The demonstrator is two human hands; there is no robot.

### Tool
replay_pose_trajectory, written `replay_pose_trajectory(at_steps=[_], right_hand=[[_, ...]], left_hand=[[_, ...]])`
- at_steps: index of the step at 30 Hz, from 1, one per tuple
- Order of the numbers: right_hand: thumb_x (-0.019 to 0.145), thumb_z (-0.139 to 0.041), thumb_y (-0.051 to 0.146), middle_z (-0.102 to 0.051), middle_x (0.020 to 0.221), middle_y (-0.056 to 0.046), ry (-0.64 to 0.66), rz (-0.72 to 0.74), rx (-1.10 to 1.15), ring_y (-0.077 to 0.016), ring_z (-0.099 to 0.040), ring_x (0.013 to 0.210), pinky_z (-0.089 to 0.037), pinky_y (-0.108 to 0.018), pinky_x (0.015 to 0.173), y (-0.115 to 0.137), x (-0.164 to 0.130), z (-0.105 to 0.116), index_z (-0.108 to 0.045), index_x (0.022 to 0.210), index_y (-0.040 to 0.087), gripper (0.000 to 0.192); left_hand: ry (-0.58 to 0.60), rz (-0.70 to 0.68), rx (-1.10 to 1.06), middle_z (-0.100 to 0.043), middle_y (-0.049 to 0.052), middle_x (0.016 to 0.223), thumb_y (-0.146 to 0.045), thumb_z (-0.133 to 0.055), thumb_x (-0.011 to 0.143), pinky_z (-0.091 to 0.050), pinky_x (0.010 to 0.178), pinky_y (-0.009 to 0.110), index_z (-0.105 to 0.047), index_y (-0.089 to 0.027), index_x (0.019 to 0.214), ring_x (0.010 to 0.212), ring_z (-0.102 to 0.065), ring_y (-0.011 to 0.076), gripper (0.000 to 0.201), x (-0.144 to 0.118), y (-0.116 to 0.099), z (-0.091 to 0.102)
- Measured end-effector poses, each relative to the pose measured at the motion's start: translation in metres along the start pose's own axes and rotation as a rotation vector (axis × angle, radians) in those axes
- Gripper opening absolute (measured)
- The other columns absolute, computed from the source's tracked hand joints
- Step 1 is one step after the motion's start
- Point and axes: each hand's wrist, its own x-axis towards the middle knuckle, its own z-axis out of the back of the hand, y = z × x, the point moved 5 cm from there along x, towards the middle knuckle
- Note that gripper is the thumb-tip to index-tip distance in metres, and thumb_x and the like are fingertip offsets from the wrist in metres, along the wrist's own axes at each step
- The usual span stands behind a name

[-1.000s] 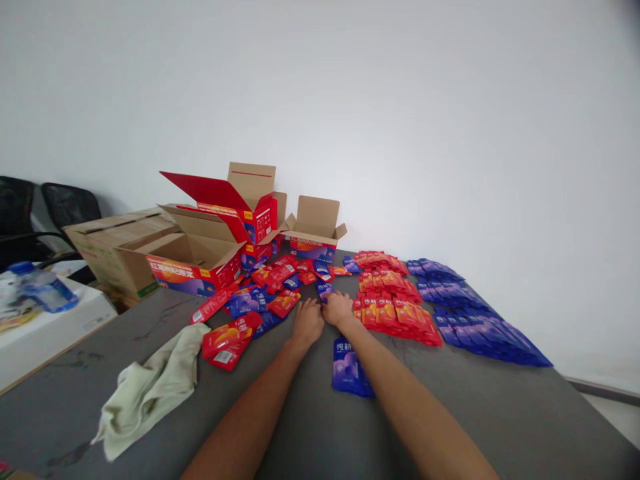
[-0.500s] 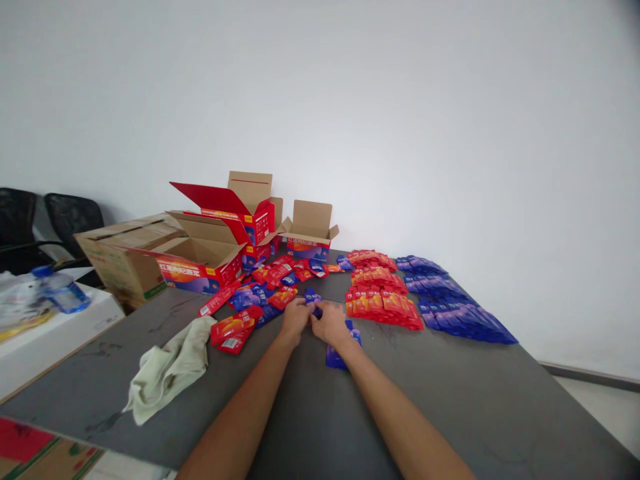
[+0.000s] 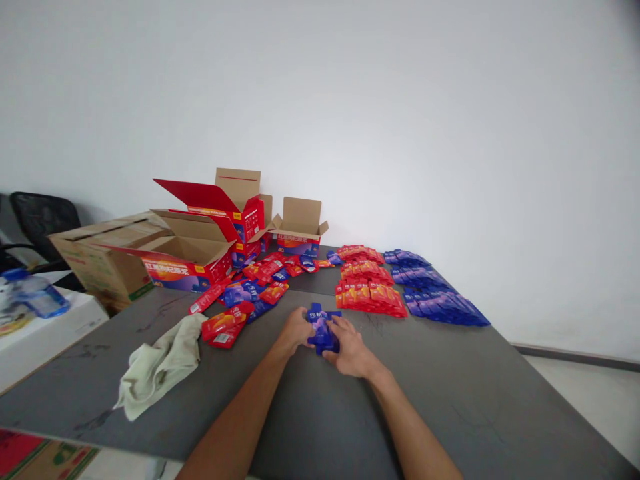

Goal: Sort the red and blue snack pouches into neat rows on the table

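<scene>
Two blue-purple pouches overlap between my hands above the middle of the grey table. My left hand (image 3: 297, 329) pinches the left edge of the upper blue pouch (image 3: 319, 321), whose printed front faces up. Bent over the right side, my right hand (image 3: 351, 348) grips the lower blue pouch (image 3: 327, 345), with its thumb near the bottom edge. The fingers hide part of both pouches. Left of my hands lies a loose heap of red pouches (image 3: 227, 321) and blue pouches (image 3: 240, 292).
Overlapped rows of red pouches (image 3: 370, 297) and blue pouches (image 3: 445, 308) lie at the right back. Open printed cartons (image 3: 173, 272), (image 3: 299, 245) stand behind the heap. A pale green cloth (image 3: 159, 363) lies at left, and a blue-capped bottle (image 3: 37, 293) rests on a white box (image 3: 65, 333).
My hands have moved a little nearer to me, bringing one blue pouch over the other that lay under my right wrist. My right hand has shifted onto the lower pouch. The view has turned slightly right.
</scene>
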Motion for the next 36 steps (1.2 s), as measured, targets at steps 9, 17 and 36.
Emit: replay_pose_trajectory(at_steps=[9, 17, 36], right_hand=[[0.077, -0.070, 0.039, -0.020, 0.160, -0.012, 0.137, 0.028, -0.018, -0.0304, -0.014, 0.148, -0.019, -0.049, 0.117, -0.012, 0.000, -0.005, -0.033, 0.151, 0.021, 0.085], [0.076, -0.073, 0.037, -0.023, 0.159, -0.013, 0.135, 0.034, -0.019, -0.0304, -0.018, 0.147, -0.022, -0.048, 0.116, -0.009, 0.001, -0.004, -0.036, 0.150, 0.021, 0.084], [0.075, -0.070, 0.053, -0.021, 0.159, -0.014, 0.148, 0.015, -0.015, -0.0338, -0.016, 0.147, -0.019, -0.055, 0.115, -0.006, -0.007, -0.001, -0.033, 0.151, 0.024, 0.089]], left_hand=[[0.167, -0.081, 0.433, -0.067, 0.001, 0.068, -0.009, -0.066, 0.060, -0.056, 0.061, 0.037, -0.059, -0.020, 0.124, 0.059, -0.066, 0.0228, 0.065, -0.022, -0.016, 0.005], [0.128, -0.572, 0.950, -0.068, 0.006, 0.121, -0.022, -0.058, 0.076, -0.039, 0.105, 0.043, -0.067, -0.031, 0.121, 0.120, -0.055, 0.0273, 0.047, -0.029, -0.032, 0.003], [0.441, -0.702, 0.679, -0.061, 0.003, 0.135, -0.014, -0.059, 0.070, -0.041, 0.105, 0.031, -0.065, -0.024, 0.125, 0.122, -0.057, 0.0217, 0.056, -0.032, -0.029, -0.009]])
